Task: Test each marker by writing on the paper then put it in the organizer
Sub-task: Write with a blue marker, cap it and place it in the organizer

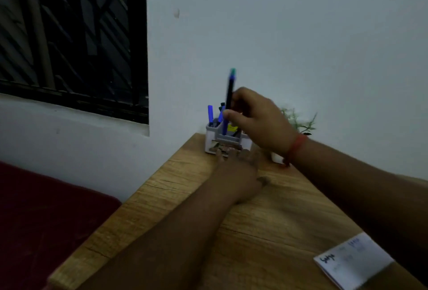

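Pinched upright in the right hand [257, 118], a blue marker [229, 97] with a green top is held directly above the white organizer [209, 141], its lower end level with the rim. The left hand [236, 169] is laid flat on the wooden table [266, 220], fingers stretched out and touching the organizer's front. 2 or more markers [210, 114] are seen standing inside. The paper [354, 263], written on, is lying at the near right edge. A small potted plant [298, 123] is partly hidden behind the right wrist.
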Available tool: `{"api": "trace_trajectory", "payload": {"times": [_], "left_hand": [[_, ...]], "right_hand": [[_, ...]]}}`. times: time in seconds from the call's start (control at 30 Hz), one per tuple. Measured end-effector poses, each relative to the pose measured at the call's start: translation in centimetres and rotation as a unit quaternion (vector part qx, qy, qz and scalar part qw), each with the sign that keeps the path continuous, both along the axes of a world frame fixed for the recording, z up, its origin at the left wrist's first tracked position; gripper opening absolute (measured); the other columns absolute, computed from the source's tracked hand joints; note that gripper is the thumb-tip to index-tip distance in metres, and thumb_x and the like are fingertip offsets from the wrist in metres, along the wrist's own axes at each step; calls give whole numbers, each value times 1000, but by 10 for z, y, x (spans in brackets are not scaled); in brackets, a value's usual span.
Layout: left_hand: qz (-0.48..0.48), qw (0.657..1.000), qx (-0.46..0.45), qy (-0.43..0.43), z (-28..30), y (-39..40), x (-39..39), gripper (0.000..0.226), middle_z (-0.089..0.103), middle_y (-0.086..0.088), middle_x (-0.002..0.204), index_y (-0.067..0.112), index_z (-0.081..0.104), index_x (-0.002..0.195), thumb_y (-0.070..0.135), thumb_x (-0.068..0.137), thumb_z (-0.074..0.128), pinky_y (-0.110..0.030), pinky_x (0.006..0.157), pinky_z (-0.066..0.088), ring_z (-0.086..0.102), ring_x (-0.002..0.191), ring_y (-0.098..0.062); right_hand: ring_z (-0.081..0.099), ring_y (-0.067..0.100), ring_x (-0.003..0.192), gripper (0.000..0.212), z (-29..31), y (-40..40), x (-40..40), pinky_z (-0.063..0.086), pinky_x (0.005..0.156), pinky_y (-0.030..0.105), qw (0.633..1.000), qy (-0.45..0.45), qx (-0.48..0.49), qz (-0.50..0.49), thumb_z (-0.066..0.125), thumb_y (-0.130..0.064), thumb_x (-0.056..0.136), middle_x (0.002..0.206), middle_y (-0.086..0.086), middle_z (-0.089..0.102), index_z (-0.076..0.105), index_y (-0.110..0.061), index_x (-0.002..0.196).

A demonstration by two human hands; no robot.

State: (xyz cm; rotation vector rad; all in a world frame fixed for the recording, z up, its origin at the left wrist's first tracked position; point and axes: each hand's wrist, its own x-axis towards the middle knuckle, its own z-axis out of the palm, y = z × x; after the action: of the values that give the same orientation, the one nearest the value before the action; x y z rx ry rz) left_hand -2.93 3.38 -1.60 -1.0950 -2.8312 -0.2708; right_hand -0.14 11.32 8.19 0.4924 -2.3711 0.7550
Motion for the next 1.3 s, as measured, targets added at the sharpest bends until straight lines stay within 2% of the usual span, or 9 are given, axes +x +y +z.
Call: {"api": "trace_trajectory", "payload": {"times": [0.1,0.2,0.3,0.43,0.57,0.73,0.9,1.1,1.3], "left_hand": [[-1,1000,12,-22,-2,5,1,81,0,-2,165,28,3,156,64,94,40,-65,115,-5,-6,150,-31],[-18,999,22,-21,-2,9,7,83,-9,3,165,34,-6,155,69,92,35,-62,116,-6,-13,150,-28],[-64,996,50,-25,2,15,24,75,-1,6,165,35,4,156,65,95,35,-55,119,-3,-6,151,-20],[-171,976,129,-29,9,31,70,52,42,13,149,37,36,147,52,98,46,-38,119,16,32,136,-6],[-216,961,167,-45,1,50,88,25,66,16,107,37,62,120,41,96,55,-33,86,50,56,96,2],[-197,960,193,-57,-4,54,84,14,65,17,89,34,66,104,39,94,58,-30,70,50,57,83,1],[-187,954,231,-27,-3,60,86,6,57,19,80,32,62,92,38,91,63,-19,60,37,52,82,2],[-191,953,236,-2,-2,65,91,7,52,17,77,33,56,88,38,92,61,-22,58,35,50,79,0],[-160,942,275,-108,0,65,92,11,61,5,75,25,61,85,32,94,61,-21,57,40,55,71,-6]], "right_hand": [[73,10,92,14,-18,53,55,59,89,36,982,-45,-182,-37,68,-12,92,97,1,74,64,-11,106],[74,22,93,5,-45,94,113,57,93,50,957,-126,-254,-64,68,-8,91,94,10,75,66,-9,96],[74,23,95,8,-65,120,159,58,92,44,935,-184,-287,-92,68,-6,90,97,9,76,68,-6,98],[74,21,98,14,-78,131,183,60,85,31,896,-201,-385,-87,71,-2,86,100,7,77,73,-6,99],[75,29,93,14,-89,132,177,61,85,38,868,-209,-449,-49,71,-4,87,99,15,76,70,-2,101],[71,27,81,18,-95,133,174,62,75,33,851,-192,-486,-53,68,-7,89,94,26,74,69,6,102],[68,20,70,11,-98,130,169,59,62,28,836,-148,-524,-64,66,-6,93,88,22,73,68,3,98],[64,18,65,9,-98,130,167,54,60,31,817,-145,-551,-86,63,-8,95,80,15,69,65,0,100],[61,14,61,7,-94,134,165,53,57,28,805,-122,-575,-82,55,-5,99,74,9,63,61,-3,95]]}}
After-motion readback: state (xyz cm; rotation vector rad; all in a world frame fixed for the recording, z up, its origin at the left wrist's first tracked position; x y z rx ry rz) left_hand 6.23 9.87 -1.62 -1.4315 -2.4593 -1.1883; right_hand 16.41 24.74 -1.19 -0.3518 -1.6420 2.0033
